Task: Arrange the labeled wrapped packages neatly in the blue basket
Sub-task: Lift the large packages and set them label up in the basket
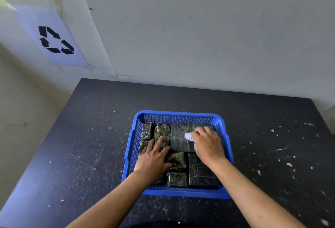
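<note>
A blue mesh basket (176,113) sits on the black table and holds several dark packages wrapped in clear film. The biggest package (179,138) lies in the far right part and carries a white label (188,136). My right hand (208,145) rests on that package, fingers spread over its right side, next to the label. My left hand (154,157) lies flat with fingers apart on the smaller packages (162,130) at the left. More packages (199,171) fill the near right part of the basket. Neither hand grips anything.
The black table (90,146) is scuffed with white flecks and stands in a corner of pale walls. A paper sheet with a recycling sign (55,40) hangs on the left wall. The table's left edge drops off to the floor.
</note>
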Available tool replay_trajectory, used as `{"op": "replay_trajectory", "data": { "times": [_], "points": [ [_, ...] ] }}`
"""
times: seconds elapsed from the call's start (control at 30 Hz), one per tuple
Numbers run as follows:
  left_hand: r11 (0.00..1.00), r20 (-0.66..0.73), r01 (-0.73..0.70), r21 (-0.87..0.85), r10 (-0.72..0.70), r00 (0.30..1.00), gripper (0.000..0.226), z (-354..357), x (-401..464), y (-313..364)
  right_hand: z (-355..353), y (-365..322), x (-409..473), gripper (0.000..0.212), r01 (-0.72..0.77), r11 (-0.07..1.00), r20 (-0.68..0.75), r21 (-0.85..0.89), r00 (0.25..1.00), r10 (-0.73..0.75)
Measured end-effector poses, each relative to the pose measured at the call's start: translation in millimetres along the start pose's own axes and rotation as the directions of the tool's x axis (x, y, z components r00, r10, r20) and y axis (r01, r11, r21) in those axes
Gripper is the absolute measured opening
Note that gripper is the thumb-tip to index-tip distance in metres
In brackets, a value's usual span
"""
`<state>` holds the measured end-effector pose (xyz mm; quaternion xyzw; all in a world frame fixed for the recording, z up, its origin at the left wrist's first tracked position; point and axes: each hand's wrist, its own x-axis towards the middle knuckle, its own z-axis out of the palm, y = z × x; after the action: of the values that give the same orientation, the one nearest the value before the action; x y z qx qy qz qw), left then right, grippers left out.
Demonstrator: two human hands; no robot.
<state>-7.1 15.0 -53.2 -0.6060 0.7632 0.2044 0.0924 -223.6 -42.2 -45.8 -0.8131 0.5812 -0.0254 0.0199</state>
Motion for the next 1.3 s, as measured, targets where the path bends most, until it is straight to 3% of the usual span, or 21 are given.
{"op": "replay_trajectory", "data": {
  "times": [0.1,0.2,0.27,0.37,0.5,0.67,0.77,0.87,0.93,1.0,1.03,1.1,1.17,1.23,1.3],
  "points": [
    [1.000,-0.010,0.000,0.014,0.001,1.000,0.073,2.3,0.1,5.2,4.8,-1.7,-18.5,0.039,-0.106,0.975,0.033,0.195,0.994,0.102],
    [0.997,0.036,-0.013,0.077,0.010,0.999,0.077,0.2,1.7,9.5,-1.1,-13.6,-37.6,0.021,-0.276,0.911,-0.049,0.307,0.951,0.305],
    [0.989,0.080,-0.021,0.144,0.009,0.997,0.073,-1.6,3.0,13.2,0.1,-22.4,-51.4,0.032,-0.385,0.859,0.060,0.337,0.919,0.389],
    [0.987,0.104,0.001,0.162,-0.018,0.994,0.070,-0.3,3.5,20.5,6.1,-30.4,-63.8,0.039,-0.450,0.838,0.212,0.308,0.891,0.401],
    [0.978,0.117,0.011,0.210,-0.036,0.993,0.081,5.3,1.5,22.6,-3.8,-35.9,-61.5,0.038,-0.445,0.835,0.164,0.325,0.896,0.413],
    [0.974,0.100,0.018,0.225,-0.042,0.994,0.080,9.0,4.0,21.3,-18.1,-39.3,-72.9,0.023,-0.298,0.892,-0.058,0.340,0.940,0.336],
    [0.975,0.106,0.019,0.221,-0.043,0.993,0.079,9.8,3.2,21.1,-22.5,-36.4,-86.6,0.017,-0.269,0.914,-0.069,0.302,0.950,0.303],
    [0.976,0.108,0.017,0.217,-0.041,0.993,0.079,9.5,3.2,20.9,-25.2,-41.0,-92.9,0.038,-0.302,0.925,0.018,0.230,0.952,0.306],
    [0.977,0.110,0.015,0.214,-0.039,0.993,0.079,8.7,3.0,20.7,-28.1,-43.2,-92.0,0.041,-0.350,0.896,-0.011,0.274,0.930,0.366],
    [0.978,0.113,0.012,0.209,-0.036,0.993,0.079,7.7,3.0,20.5,-32.0,-34.9,-90.3,0.039,-0.436,0.764,-0.068,0.477,0.848,0.526],
    [0.978,0.114,0.010,0.208,-0.034,0.993,0.079,7.2,3.0,20.4,-34.3,-26.9,-90.1,0.039,-0.466,0.640,-0.051,0.611,0.784,0.619],
    [0.978,0.115,0.007,0.209,-0.032,0.993,0.079,7.3,2.8,19.9,-39.0,-10.8,-90.8,0.040,-0.475,0.333,0.114,0.815,0.694,0.711],
    [0.979,0.110,0.006,0.206,-0.029,0.993,0.079,8.5,3.2,19.3,-42.5,-2.3,-93.2,0.038,-0.460,0.085,0.290,0.884,0.681,0.673],
    [0.980,0.104,0.005,0.200,-0.027,0.994,0.079,9.3,3.7,18.8,-44.2,-0.2,-94.6,0.037,-0.462,0.048,0.323,0.886,0.688,0.650],
    [0.980,0.102,0.005,0.199,-0.025,0.994,0.080,9.5,4.0,18.3,-44.0,-2.4,-94.8,0.037,-0.475,0.107,0.298,0.873,0.695,0.655]
  ]
}}
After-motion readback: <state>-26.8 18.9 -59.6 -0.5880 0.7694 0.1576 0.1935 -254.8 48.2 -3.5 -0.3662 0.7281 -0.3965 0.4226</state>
